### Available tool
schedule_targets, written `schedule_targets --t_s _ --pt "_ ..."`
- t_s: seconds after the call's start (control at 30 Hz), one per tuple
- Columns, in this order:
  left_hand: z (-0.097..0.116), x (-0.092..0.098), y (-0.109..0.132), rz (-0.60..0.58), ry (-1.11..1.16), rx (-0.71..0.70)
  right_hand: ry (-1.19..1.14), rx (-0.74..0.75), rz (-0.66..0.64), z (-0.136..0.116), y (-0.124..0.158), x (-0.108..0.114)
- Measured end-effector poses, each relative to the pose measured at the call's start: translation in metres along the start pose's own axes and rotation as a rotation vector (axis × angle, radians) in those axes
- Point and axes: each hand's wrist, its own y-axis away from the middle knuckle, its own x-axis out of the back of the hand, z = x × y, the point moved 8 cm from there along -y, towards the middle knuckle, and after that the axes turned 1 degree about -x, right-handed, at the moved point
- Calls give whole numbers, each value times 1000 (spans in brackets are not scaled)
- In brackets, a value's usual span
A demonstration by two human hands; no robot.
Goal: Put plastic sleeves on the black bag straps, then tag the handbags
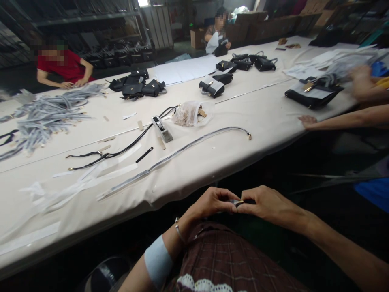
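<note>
Above my lap, just off the table's front edge, my left hand (216, 201) and my right hand (263, 205) meet fingertip to fingertip. Both pinch a small dark piece with a gold-coloured edge and some greyish wrapping (238, 202). The fingers cover most of it, so its exact kind is hidden. On the table (182, 172) in front of me lies a long bag strap (182, 150) in clear wrapping, with a gold-coloured clip at its right end. Beyond it are a tape dispenser (162, 129), a short black strip (144, 155) and a bare black strap (130, 144) with metal ends.
A plastic bag (191, 113) holds small tan pieces. Wrapped straps (54, 113) are heaped at the left. Black handbags (141, 87) stand along the table; another handbag (313, 92) lies at right. A person's hand (307, 121) rests on the right edge. Other people sit across the table.
</note>
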Motion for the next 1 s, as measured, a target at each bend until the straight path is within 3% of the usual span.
schedule_targets --t_s 0.13,0.23,0.33,0.43,0.5,0.6,0.7,0.8,0.9,1.0 --pt "17 6 8 137 -528 -306 -332 -42 -165 27 -2 -9" --pt "19 6 14 178 -759 -357 -547 -87 -167 39 -4 -16" --pt "20 10 16 268 -754 -355 -891 -136 -143 39 -8 -32" --pt "17 20 18 385 -452 -305 -1106 -177 -98 38 -10 -43" --pt "6 23 15 372 -127 -192 -1029 -176 -64 36 -8 -41" --pt "-10 16 9 205 214 -25 -615 -115 -6 28 -2 -25" --pt "-20 11 4 70 255 93 -140 30 48 9 4 -12" --pt "-34 10 2 7 151 187 200 216 91 -12 11 -13" --pt "-46 13 3 9 -44 225 231 301 125 -21 14 -16" --pt "-47 16 11 30 -41 183 0 193 165 -10 11 -7"
